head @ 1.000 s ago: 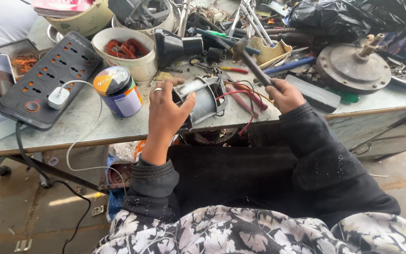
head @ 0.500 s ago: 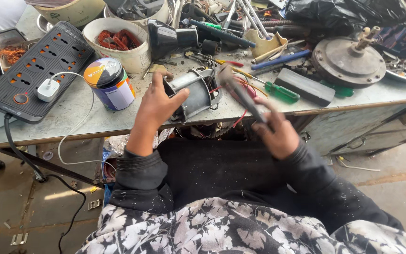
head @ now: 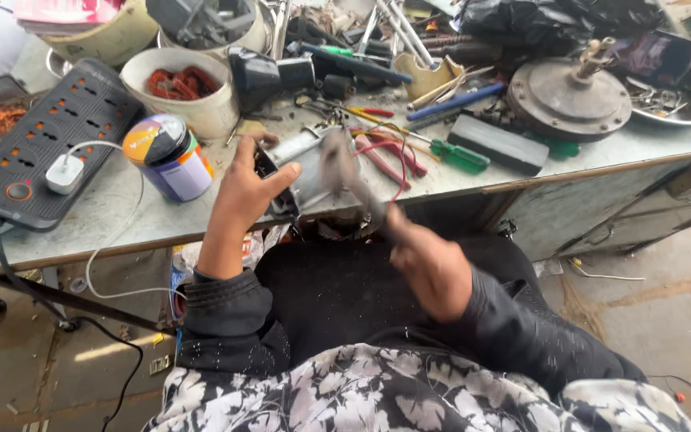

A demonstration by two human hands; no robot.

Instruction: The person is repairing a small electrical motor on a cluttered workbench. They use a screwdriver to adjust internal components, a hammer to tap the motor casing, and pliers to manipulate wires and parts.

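My left hand (head: 245,188) grips a small metal motor body (head: 301,172) at the near edge of the workbench (head: 521,164), thumb across its side. My right hand (head: 429,268), blurred by motion, is closed on the handle of a hammer (head: 345,172) whose head lies over the motor. Red wires (head: 393,156) trail from the motor's right side. Both arms wear black sleeves.
A round tin (head: 168,156) stands left of the motor, next to a black power strip (head: 45,144) with a white plug. A white bowl of copper coils (head: 181,92), a green-handled screwdriver (head: 453,154), several tools and a round metal disc (head: 569,100) crowd the bench.
My right hand drew the hammer back from the far right of the bench toward my body, and the hammer now sits over the motor. The left hand kept its hold on the motor.
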